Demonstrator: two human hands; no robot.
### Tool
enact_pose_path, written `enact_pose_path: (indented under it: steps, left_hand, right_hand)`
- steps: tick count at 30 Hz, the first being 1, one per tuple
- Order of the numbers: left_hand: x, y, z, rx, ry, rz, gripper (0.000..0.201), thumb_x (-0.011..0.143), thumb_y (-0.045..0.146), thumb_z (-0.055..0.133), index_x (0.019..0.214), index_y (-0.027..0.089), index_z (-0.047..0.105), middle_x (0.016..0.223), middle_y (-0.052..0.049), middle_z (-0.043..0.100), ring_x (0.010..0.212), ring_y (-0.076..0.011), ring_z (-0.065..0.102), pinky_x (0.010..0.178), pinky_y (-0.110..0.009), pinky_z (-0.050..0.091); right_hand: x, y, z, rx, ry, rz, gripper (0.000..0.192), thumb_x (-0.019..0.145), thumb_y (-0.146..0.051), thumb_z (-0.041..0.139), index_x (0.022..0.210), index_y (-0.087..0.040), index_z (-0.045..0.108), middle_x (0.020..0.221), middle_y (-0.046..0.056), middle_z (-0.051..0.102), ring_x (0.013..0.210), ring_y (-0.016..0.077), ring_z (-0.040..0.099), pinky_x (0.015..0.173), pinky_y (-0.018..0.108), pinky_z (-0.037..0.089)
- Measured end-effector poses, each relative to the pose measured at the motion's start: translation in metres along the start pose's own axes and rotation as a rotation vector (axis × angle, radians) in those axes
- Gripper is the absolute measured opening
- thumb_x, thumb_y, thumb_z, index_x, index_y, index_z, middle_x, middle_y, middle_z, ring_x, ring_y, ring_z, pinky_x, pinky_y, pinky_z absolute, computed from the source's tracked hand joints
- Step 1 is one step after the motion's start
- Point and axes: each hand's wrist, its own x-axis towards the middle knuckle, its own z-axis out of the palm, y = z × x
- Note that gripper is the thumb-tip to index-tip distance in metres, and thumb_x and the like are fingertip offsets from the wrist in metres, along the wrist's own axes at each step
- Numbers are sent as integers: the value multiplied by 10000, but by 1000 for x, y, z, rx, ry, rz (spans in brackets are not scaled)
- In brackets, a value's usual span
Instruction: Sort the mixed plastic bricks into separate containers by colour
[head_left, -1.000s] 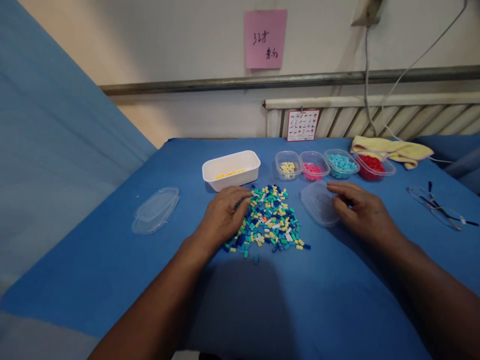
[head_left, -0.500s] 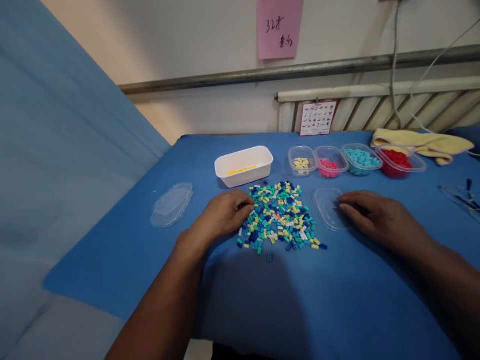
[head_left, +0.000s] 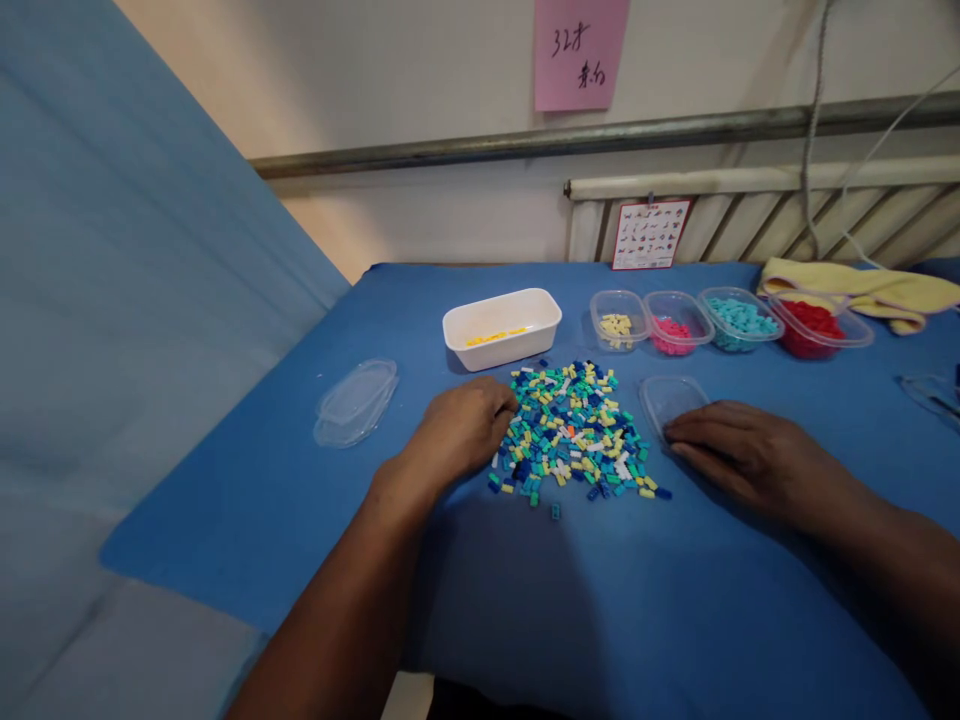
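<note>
A loose pile of small toy building bricks [head_left: 570, 435] in green, teal, navy, pale yellow and white lies on the blue table. At its left edge my left hand [head_left: 472, 425] is closed, fingertips drawn together against the bricks; anything inside the pinch is hidden. To the right of the pile lies a clear plastic lid or shallow tray [head_left: 667, 400]. My right hand [head_left: 739, 455] rests over its near right corner, with thumb and fingers together. Whether a small piece is between them cannot be made out.
Behind the pile stands a white tub [head_left: 504, 352] with a few yellow bricks. Right of it sit clear boxes of cream [head_left: 616, 330], pink [head_left: 673, 336], light blue [head_left: 741, 322] and red bricks [head_left: 814, 328]. Clear lids [head_left: 356, 402] lie left; a yellow cloth [head_left: 862, 288] lies back right.
My right hand has moved left and slightly down, nearer the pile, across the clear lid's near corner. My left hand stays at the pile's left edge. The whole view has shifted slightly.
</note>
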Motion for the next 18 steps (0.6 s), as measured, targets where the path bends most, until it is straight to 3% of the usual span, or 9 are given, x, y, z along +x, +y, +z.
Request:
enact_pose_path:
  steps: [3,7,10,14,18]
  left_hand:
    - [0,0,1,24,50,-36,238,1046,205,538,1033,222,775,1066,-74,754,957,-232,689,807,-345,516]
    - [2,8,8,-37,111,111,268,1095,245,521,1071,223,787,1058,-82,730,996,-233,678,864,-362,535]
    - [5,16,16,13,75,215,320,1120,267,502,1039,221,808,1026,-100,713,1008,-250,659,878,-385,530]
    - [7,19,20,55,49,219,362,1134,290,489,1009,214,819,1028,-109,702,1001,-256,642,888,-400,514]
    - [7,18,17,56,29,198,353,1132,308,490,1083,219,828,1059,-116,704,997,-265,632,895,-415,507]
  right_hand:
    - [0,0,-3,-11,56,58,223,1079,-366,627,1179,-285,809,1145,65,855,1032,276,816,921,435,671]
    - [-1,5,-13,-41,111,277,293,1053,-492,610,1114,-301,823,1142,75,861,1031,315,811,961,478,653]
    - [-2,16,-14,-24,167,460,334,1011,-525,614,1049,-276,832,1084,71,864,980,306,808,917,435,640]
    - [-1,28,-11,70,194,710,389,935,-585,656,1001,-255,852,968,63,862,877,294,786,804,395,607]
    - [2,28,-11,127,183,773,408,911,-591,682,1010,-239,863,969,65,862,882,285,770,810,385,575]
